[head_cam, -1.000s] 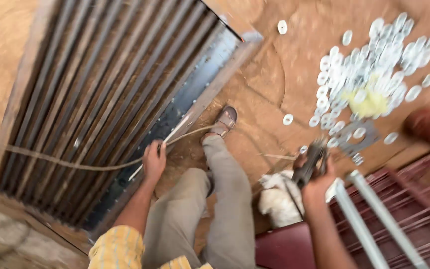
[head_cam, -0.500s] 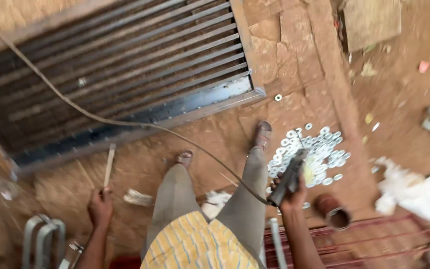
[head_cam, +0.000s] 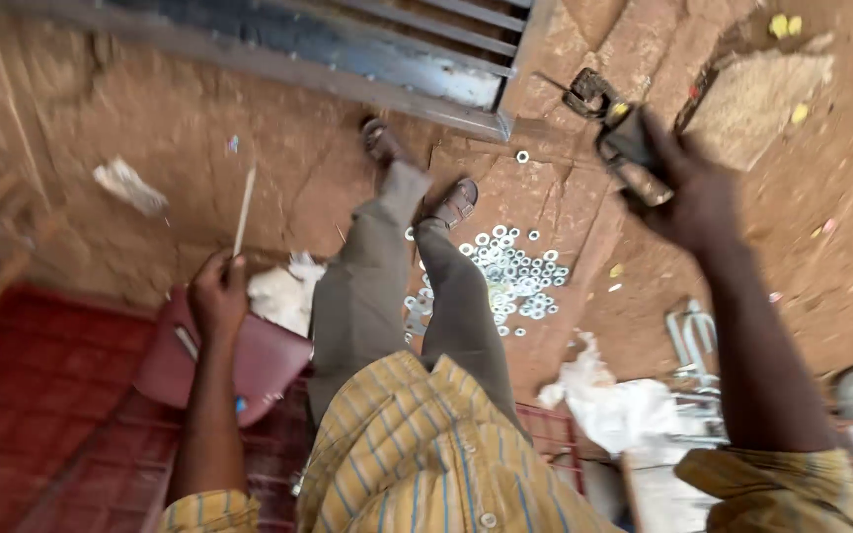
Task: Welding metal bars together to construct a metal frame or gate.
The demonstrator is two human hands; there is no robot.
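Observation:
My left hand (head_cam: 217,292) grips a thin pale rod (head_cam: 244,209) that points up and away from me, low on the left. My right hand (head_cam: 688,197) is raised at the upper right and holds a dark welding electrode holder (head_cam: 622,138) with its jaw end toward the grille. Between the hands are my legs in grey trousers (head_cam: 387,286) and sandalled feet (head_cam: 454,202) on the reddish dirt. A scatter of several metal washers (head_cam: 515,271) lies just right of my feet. The hands are far apart.
A steel grille frame (head_cam: 387,69) lies flat on the ground at the top. A dark red seat (head_cam: 249,360) and red metal mesh (head_cam: 32,415) sit at lower left. White cloth (head_cam: 614,405) and bent metal pieces (head_cam: 688,341) lie at lower right.
The view has swung, so the grille now sits higher and the washers nearer the middle. My right hand has lifted the holder up and to the right. My left hand keeps the rod.

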